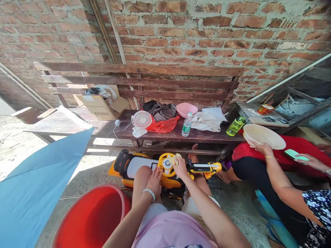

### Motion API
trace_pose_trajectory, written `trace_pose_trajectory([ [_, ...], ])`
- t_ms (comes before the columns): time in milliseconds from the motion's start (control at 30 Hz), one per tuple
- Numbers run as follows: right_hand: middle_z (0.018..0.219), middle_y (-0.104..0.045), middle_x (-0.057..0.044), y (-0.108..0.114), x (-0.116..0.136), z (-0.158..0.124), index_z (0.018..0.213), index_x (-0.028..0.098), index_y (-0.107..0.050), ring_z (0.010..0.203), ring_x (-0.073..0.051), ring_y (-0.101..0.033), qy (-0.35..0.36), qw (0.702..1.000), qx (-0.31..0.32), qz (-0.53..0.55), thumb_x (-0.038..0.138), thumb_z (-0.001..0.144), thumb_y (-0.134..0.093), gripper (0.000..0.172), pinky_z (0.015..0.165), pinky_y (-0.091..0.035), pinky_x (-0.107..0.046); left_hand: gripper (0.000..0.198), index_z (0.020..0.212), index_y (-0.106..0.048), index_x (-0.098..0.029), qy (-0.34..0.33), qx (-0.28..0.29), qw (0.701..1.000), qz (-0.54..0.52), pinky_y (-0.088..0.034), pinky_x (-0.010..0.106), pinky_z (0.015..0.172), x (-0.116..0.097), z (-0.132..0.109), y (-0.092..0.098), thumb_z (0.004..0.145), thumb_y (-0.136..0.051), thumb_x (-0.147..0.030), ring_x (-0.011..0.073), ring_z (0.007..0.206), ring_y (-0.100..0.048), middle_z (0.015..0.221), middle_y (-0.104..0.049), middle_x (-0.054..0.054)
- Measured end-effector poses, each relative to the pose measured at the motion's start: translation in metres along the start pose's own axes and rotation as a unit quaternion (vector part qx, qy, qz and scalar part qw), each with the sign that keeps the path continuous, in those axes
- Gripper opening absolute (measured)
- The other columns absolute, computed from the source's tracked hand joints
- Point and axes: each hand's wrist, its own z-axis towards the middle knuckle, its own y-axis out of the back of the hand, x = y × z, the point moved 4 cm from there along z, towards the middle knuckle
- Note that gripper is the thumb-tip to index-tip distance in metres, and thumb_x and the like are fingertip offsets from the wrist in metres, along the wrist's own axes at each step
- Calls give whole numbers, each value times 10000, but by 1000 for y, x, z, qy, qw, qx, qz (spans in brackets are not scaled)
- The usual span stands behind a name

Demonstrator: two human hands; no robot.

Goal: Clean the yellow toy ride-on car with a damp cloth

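My right hand (181,168) is closed around a small cream-coloured lump (176,160) whose kind I cannot make out. It is held over the yellow steering wheel (162,162) of a yellow and black ride-on toy car (138,168). With a beaded bracelet at the wrist, my left hand (155,181) lies flat by my knee, fingers stretched out close to the wheel's left side. Nothing shows in it. The toy car stands on the ground across my legs, with a digger-like arm (207,167) at its right end.
A dark wooden bench (121,130) holds a cardboard box (103,108), a white fan (141,119), a water bottle (187,124) and a green bottle (236,126). A red tub (88,213) and blue umbrella (46,179) are left. At right, another person holds a pale bowl (266,136) and a phone (296,155).
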Motion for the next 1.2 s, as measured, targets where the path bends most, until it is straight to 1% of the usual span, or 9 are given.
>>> trace_pose_trajectory([
  [233, 1164, -735, -114, -23, -15, -66, 1216, 245, -679, 1078, -307, -774, -65, 995, -14, 76, 186, 805, -688, 415, 1002, -607, -412, 893, 1713, -433, -109, -4, -6, 1000, -22, -230, 497, 1420, 6, 6, -6, 830, -484, 14, 288, 1724, -211, 1847, -243, 159],
  [367, 1077, -805, -76, -43, 7, -95, 1078, 235, -690, 1031, -288, -783, -46, 981, 71, 177, 154, 719, -717, 369, 942, -617, -382, 938, 1700, -454, -99, -26, -25, 997, -72, -234, 533, 1419, 13, 16, -16, 771, -533, 9, 324, 1721, -224, 1831, -287, 187],
  [467, 1067, -831, -53, -38, 28, -100, 1062, 229, -702, 1004, -270, -784, -20, 959, 124, 255, 176, 692, -754, 377, 945, -620, -377, 955, 1708, -451, -151, -32, -47, 993, -99, -275, 570, 1403, 18, 19, -22, 771, -578, -16, 357, 1703, -281, 1818, -340, 168],
  [567, 1156, -828, -41, -3, 39, -92, 1181, 245, -711, 1064, -262, -775, 31, 954, 95, 284, 228, 694, -782, 492, 1029, -612, -408, 946, 1705, -458, -159, -26, -59, 994, -88, -294, 575, 1395, 19, 15, -25, 779, -587, -11, 371, 1701, -282, 1831, -307, 167],
  [667, 1385, -770, -69, 57, 29, -77, 1433, 263, -633, 1244, -262, -733, 79, 954, 11, 289, 281, 719, -805, 735, 1161, -564, -451, 907, 1717, -439, -156, -19, -54, 997, -52, -293, 544, 1395, 18, 10, -24, 829, -528, 7, 340, 1701, -291, 1835, -297, 158],
  [800, 1409, -765, -102, 135, -16, -53, 1443, 263, -637, 1250, -295, -743, 84, 947, -83, 298, 424, 754, -835, 735, 1170, -566, -541, 815, 1707, -438, -89, -19, -62, 998, -15, -277, 488, 1400, 15, 8, -22, 898, -450, 3, 300, 1703, -288, 1826, -314, 186],
  [900, 1367, -785, -108, 167, -60, -32, 1395, 245, -657, 1225, -298, -755, 26, 939, -144, 312, 481, 734, -830, 723, 1122, -603, -504, 807, 1687, -463, -70, -24, -73, 997, -19, -315, 478, 1385, 15, 10, -25, 884, -468, 0, 304, 1693, -319, 1817, -328, 208],
  [1033, 1271, -811, -115, 148, -98, -10, 1314, 218, -719, 1157, -301, -763, -38, 971, -82, 220, 379, 803, -744, 537, 1059, -618, -478, 842, 1688, -466, -108, -29, -95, 994, -38, -393, 491, 1345, 20, 14, -33, 853, -521, -19, 323, 1668, -378, 1815, -346, 200],
  [1200, 1438, -728, -120, 110, -108, -2, 1412, 264, -729, 1380, -339, -623, 33, 996, -50, -63, 175, 808, -717, 611, 1198, -491, -514, 884, 1729, -396, -149, -36, -95, 994, -42, -440, 517, 1313, 24, 13, -36, 861, -503, -17, 328, 1612, -479, 1813, -350, 203],
])
